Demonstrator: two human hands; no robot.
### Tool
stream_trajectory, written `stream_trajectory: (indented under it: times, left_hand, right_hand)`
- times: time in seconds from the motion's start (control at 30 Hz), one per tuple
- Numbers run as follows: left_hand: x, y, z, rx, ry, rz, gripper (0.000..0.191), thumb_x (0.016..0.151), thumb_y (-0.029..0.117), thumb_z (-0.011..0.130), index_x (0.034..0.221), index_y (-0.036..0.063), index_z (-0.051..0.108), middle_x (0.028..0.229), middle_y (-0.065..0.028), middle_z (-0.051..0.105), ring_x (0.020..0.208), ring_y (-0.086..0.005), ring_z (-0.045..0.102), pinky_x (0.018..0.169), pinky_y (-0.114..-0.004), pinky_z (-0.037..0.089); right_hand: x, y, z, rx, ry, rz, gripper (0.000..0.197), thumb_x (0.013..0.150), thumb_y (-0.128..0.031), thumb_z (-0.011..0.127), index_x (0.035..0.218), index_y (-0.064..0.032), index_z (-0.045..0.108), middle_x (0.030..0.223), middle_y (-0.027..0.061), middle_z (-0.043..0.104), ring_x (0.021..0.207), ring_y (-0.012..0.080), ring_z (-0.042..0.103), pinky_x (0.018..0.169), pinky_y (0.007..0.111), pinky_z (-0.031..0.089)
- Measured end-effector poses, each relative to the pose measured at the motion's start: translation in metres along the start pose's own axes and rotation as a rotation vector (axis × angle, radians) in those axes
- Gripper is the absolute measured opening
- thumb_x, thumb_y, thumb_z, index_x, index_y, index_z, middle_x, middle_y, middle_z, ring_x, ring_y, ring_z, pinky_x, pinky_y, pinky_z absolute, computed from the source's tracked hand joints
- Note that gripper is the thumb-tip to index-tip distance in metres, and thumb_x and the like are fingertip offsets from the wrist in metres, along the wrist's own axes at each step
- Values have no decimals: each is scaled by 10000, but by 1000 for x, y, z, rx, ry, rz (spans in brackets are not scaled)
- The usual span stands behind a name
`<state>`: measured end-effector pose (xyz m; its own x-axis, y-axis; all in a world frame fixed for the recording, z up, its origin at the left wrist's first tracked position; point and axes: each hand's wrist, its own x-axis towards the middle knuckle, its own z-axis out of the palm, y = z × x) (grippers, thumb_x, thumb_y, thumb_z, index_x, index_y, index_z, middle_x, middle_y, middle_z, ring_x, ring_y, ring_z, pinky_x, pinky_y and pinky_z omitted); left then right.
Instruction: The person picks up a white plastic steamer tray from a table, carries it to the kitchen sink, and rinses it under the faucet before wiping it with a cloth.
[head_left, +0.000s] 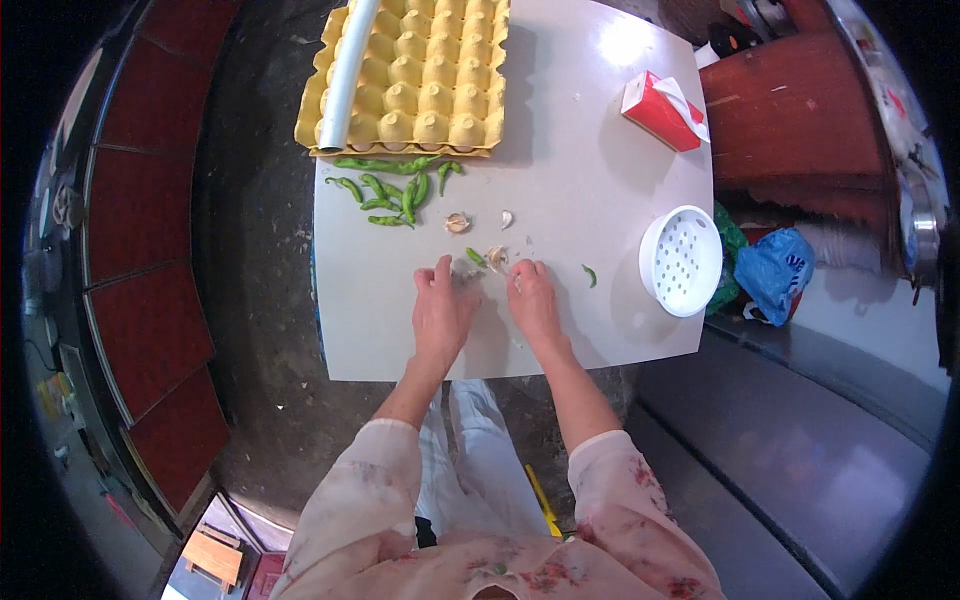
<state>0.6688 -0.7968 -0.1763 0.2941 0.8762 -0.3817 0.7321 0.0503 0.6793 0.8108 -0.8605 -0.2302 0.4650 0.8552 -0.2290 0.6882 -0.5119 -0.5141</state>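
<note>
Before me on the pale table (592, 202), my left hand (442, 307) hovers or rests with its fingers bent; whether it holds anything is unclear. My right hand (533, 300) has its fingertips pinched around a small pale piece, probably garlic or its skin. Between the two hands lie a garlic piece with loose skin (496, 257) and a short green pepper (475, 257). A partly broken garlic bulb (457, 223) and a single clove (507, 219) sit farther off. Several green peppers (409, 199) are heaped at the left, and a small one (590, 275) lies right of my right hand.
Yellow egg trays (439, 90) stand at the back left with a white tube (349, 75) across them. A red tissue box (660, 112) is at the back right. A white perforated basket (682, 261) stands at the right edge, beside blue (776, 274) and green plastic bags beyond the table.
</note>
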Motion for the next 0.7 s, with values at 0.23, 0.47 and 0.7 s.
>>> stream_trajectory:
  times: [0.23, 0.47, 0.7]
  left_hand:
    - [-4, -20, 23, 87, -28, -47, 748, 694, 4, 639, 1344, 81, 277, 1089, -205, 404, 849, -354, 556, 738, -396, 485]
    - [-8, -18, 19, -507, 167, 216, 484, 767, -26, 499, 1236, 51, 411, 1057, -206, 444, 856, -367, 544, 704, -403, 483]
    - [-62, -9, 62, 10, -347, 294, 326, 772, 83, 520, 1096, 54, 485, 1093, -156, 466, 924, -345, 526, 751, -412, 468]
  right_hand:
    - [11, -28, 5, 421, 97, 77, 184, 782, -53, 543, 965, -34, 540, 924, 159, 584, 883, 315, 568, 763, 385, 452]
    - [-15, 32, -19, 467, 242, 294, 214, 822, -76, 523, 1030, -42, 562, 985, 139, 601, 944, 264, 572, 817, 353, 447]
    - [-5, 78, -44, 77, 320, 237, 139, 814, -97, 553, 944, -47, 561, 841, 119, 588, 877, 260, 544, 754, 355, 439]
